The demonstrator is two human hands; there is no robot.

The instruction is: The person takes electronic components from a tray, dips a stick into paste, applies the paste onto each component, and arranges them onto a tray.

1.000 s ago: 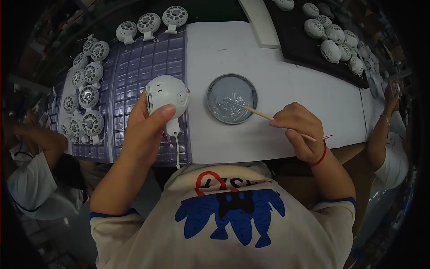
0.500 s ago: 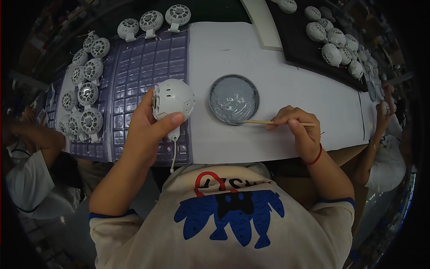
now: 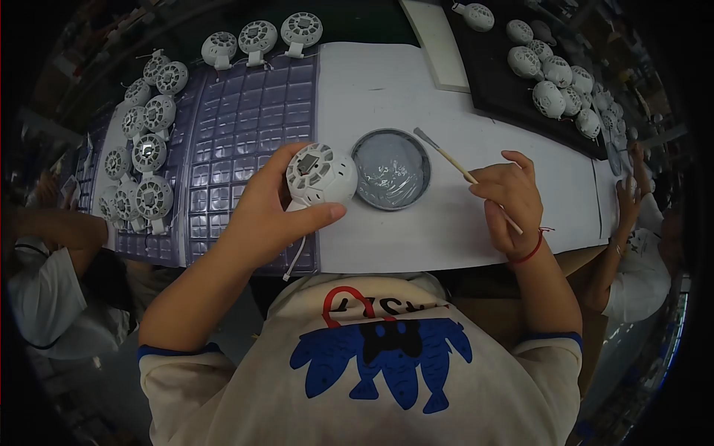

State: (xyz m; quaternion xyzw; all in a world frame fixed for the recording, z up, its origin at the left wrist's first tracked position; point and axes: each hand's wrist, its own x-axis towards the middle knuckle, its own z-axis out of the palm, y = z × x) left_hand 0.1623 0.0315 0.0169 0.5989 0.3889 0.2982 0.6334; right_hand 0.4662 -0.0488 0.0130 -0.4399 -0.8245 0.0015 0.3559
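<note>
In my left hand is a round white plastic housing, its slotted face with a grey square turned up and to the left. A thin white cable with a small plug hangs below it. Close to its right side stands a round shallow dish of shiny grey paste. My right hand pinches a thin wooden-handled brush to the right of the dish. The brush's grey-coated tip points up and left, clear of the paste.
Purple gridded mats cover the table's left side, with several similar white housings in rows. White paper lies under the dish. A dark board at the right back carries more housings. People sit at both sides.
The housing has moved right towards the dish and turned so its slotted face shows. The brush has lifted out of the dish and swung up, tip pointing away from me.
</note>
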